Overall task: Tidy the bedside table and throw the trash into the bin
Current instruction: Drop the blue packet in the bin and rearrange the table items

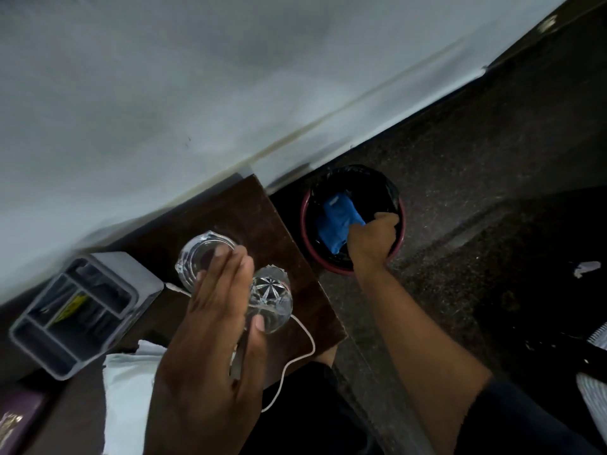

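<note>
A dark wooden bedside table [249,208] stands against the white wall. Two clear glasses rest on it: a faceted one [200,257] and a cut-glass tumbler [272,297] with a star base. My left hand [210,330] hovers flat over them, fingers stretched out, thumb tip against the tumbler. To the table's right sits a red-rimmed bin [307,231] with a black liner. My right hand [372,238] is inside its mouth, closed on a blue packet [338,218].
A grey compartment organiser [75,310] sits at the table's left. A white cable [307,349] loops over the table's front edge, and white paper [128,389] lies below my left hand. Dark speckled floor surrounds the bin, with a pale scrap [588,269] at right.
</note>
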Demonstrator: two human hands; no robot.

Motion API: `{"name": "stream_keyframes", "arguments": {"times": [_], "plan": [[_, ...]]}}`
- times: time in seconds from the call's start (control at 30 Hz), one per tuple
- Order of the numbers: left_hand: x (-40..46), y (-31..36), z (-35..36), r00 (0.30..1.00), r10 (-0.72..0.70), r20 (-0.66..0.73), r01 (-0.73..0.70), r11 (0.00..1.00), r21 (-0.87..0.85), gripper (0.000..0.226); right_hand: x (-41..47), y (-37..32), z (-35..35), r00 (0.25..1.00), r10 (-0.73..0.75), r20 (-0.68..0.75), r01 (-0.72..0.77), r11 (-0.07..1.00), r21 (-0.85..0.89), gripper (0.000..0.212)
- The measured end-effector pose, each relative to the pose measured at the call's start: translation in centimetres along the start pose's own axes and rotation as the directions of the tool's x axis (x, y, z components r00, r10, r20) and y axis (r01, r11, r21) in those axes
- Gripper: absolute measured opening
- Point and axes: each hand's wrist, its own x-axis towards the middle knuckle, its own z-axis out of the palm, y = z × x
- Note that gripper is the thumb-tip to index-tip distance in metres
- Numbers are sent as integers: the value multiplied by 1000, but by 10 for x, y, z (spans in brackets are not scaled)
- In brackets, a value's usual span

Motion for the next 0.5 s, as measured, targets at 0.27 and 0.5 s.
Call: {"name": "stream_keyframes", "arguments": {"times": [0.27, 0.5], "plan": [[-49, -12, -24, 943, 245, -226, -239, 969, 55, 52, -143, -79, -50, 759, -650, 39, 636, 753, 166, 15], [-101, -57, -52, 938, 178, -296, -179, 984, 25, 57, -255, -89, -53, 448, -844, 295, 832, 514, 210, 17]]}}
